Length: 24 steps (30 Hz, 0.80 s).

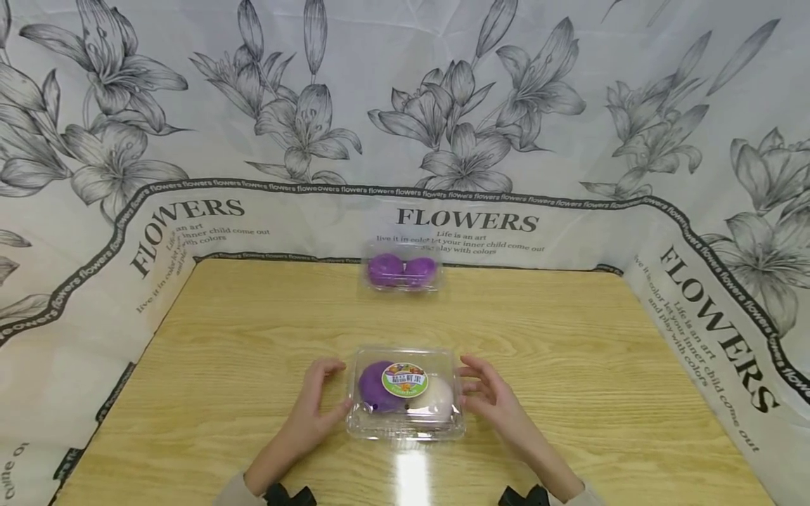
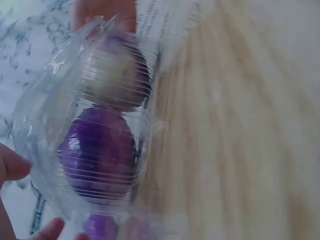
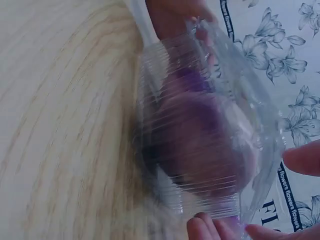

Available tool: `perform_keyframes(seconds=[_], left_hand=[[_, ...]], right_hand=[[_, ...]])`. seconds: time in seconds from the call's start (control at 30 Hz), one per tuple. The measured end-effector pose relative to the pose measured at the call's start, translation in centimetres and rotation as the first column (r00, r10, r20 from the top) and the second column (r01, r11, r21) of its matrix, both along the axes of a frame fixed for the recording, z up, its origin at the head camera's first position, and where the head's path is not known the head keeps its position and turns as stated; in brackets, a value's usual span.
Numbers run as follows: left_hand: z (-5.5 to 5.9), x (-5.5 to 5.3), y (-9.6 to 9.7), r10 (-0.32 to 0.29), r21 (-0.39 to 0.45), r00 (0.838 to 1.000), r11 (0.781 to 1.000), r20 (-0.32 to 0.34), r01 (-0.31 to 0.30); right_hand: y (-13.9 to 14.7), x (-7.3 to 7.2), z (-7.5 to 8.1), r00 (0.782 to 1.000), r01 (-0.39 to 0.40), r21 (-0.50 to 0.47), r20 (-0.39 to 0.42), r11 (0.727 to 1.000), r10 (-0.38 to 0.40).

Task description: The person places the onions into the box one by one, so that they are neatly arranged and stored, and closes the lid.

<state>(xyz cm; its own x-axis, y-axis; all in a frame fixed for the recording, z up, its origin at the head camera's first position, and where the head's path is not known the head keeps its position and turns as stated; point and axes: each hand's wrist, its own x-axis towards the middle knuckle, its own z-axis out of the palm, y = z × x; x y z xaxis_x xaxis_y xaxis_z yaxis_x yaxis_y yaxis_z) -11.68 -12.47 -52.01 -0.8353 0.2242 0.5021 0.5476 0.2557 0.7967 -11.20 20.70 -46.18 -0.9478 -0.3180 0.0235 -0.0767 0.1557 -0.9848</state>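
Observation:
In the head view, a closed clear plastic clamshell box (image 1: 405, 430) rests on the table in front of me. Inside are a round purple item (image 1: 375, 388) on the left and a round cream one (image 1: 438, 402) on the right. A green-rimmed oval label (image 1: 405, 380) is on the lid. My left hand (image 1: 309, 406) is at the box's left side, thumb at its edge and fingers loosely spread. At the opposite side is my right hand (image 1: 498, 399), fingertips by the edge. Both wrist views show ribbed box walls between thumb and fingers; exact contact is unclear.
A second clear box (image 1: 402, 283) with two purple round items stands at the table's back edge. White fabric printed with flowers (image 1: 468, 91) borders the wooden table (image 1: 266, 309) at the back and both sides.

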Motion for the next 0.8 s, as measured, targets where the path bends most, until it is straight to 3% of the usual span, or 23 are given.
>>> perform_keyframes(seconds=[0.1, 0.17, 0.23, 0.33, 0.4, 0.47, 0.57, 0.63, 0.7, 0.8], left_hand=[[0.8, 0.9, -0.1, 0.027, -0.023, 0.987, 0.999, 0.157, -0.024], [1.4, 1.4, -0.2, 0.023, -0.047, 0.957, 0.999, 0.29, -0.01], [2.1, 1.8, -0.3, -0.018, -0.06, 0.915, 0.997, 0.404, 0.047], [2.7, 2.0, -0.5, -0.153, -0.003, 0.839, 0.983, 0.521, 0.182], [2.7, 1.9, -0.6, -0.282, 0.099, 0.778, 0.956, 0.561, 0.275], [2.3, 1.6, -0.8, -0.414, 0.237, 0.697, 0.909, 0.586, 0.342], [1.7, 1.0, -1.0, -0.557, 0.384, 0.596, 0.83, 0.579, 0.404], [1.4, 0.7, -1.0, -0.619, 0.451, 0.547, 0.785, 0.563, 0.424], [1.2, 0.4, -0.9, -0.655, 0.487, 0.529, 0.755, 0.539, 0.438], [1.1, 0.2, -0.7, -0.676, 0.511, 0.527, 0.736, 0.515, 0.444]], right_hand=[[0.3, 0.5, 0.6, 0.994, -0.084, 0.024, 0.069, 0.996, 0.082], [0.3, 0.7, 0.8, 0.984, -0.123, 0.027, 0.13, 0.992, 0.118], [0.1, 0.9, 0.9, 0.972, -0.139, 0.037, 0.197, 0.99, 0.129], [0.0, 1.0, 0.8, 0.942, -0.186, 0.033, 0.291, 0.982, 0.169], [0.1, 1.0, 0.7, 0.914, -0.24, 0.014, 0.341, 0.971, 0.221], [0.4, 0.8, 0.4, 0.872, -0.312, -0.045, 0.383, 0.949, 0.305], [0.9, 0.3, -0.2, 0.804, -0.403, -0.177, 0.401, 0.898, 0.439], [1.2, -0.1, -0.8, 0.766, -0.438, -0.272, 0.385, 0.857, 0.514], [1.5, -0.5, -1.3, 0.739, -0.461, -0.343, 0.362, 0.819, 0.568], [1.8, -0.9, -2.0, 0.719, -0.486, -0.386, 0.333, 0.784, 0.61]])
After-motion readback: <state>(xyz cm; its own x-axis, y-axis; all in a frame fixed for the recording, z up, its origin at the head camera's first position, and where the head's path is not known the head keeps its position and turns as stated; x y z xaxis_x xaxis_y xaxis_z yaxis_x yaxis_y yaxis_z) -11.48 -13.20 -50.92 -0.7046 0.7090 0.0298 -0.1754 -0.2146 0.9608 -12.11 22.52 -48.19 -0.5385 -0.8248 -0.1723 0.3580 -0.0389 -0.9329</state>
